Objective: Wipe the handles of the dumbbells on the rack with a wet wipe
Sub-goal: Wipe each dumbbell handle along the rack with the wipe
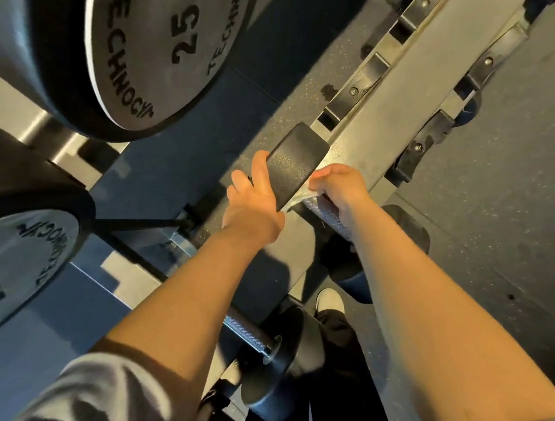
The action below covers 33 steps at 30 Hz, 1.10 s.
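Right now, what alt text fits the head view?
A right hand wraps a white wet wipe round a dumbbell's knurled handle while the left hand grips its black head, above the rack.

The black rubber-headed dumbbell with a knurled silver metal handle (322, 213) lies across the grey steel rack rail (394, 110), one head on each side of the rail. A crumpled white wet wipe (298, 197) wraps the handle beside the far head.
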{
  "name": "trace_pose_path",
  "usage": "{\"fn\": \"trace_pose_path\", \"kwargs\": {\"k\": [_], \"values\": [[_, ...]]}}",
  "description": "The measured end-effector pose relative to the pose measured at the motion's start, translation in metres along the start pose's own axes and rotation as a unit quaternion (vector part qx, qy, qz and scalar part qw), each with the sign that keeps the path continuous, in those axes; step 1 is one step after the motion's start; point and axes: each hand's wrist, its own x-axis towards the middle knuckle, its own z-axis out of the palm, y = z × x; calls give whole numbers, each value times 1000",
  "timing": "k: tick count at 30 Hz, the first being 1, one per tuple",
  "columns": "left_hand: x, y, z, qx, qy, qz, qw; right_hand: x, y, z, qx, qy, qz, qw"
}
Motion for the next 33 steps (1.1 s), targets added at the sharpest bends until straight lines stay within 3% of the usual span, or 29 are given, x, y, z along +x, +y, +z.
{"fn": "trace_pose_path", "kwargs": {"k": [5,8,13,16,20,22,25,27,29,31,33], "values": [[-2,-1,-1,-4,1,18,1000,6,-11,-3,-7,-40,71,997],[-1,-2,-2,0,5,20,1000,-9,-3,8,-112,2,-36,993],[1,-2,1,12,19,19,1000,-35,26,20,-277,66,-236,929],[2,-4,4,12,33,23,999,-35,28,27,-325,107,-278,897],[3,-5,5,0,26,29,999,-32,21,31,-332,103,-233,908],[2,-5,4,-8,24,37,999,-21,11,24,-328,49,-166,929],[3,-7,4,-19,31,45,998,-8,-7,8,-184,-107,-50,976],[2,-7,4,-18,30,41,999,-3,-11,1,-89,-145,-7,985],[1,-6,4,-12,27,39,999,-3,-4,0,-64,-119,-22,991],[1,-5,3,-5,31,39,999,-12,12,9,-124,-32,-97,987],[2,-4,3,2,28,23,999,-24,30,25,-213,91,-218,948]]}}
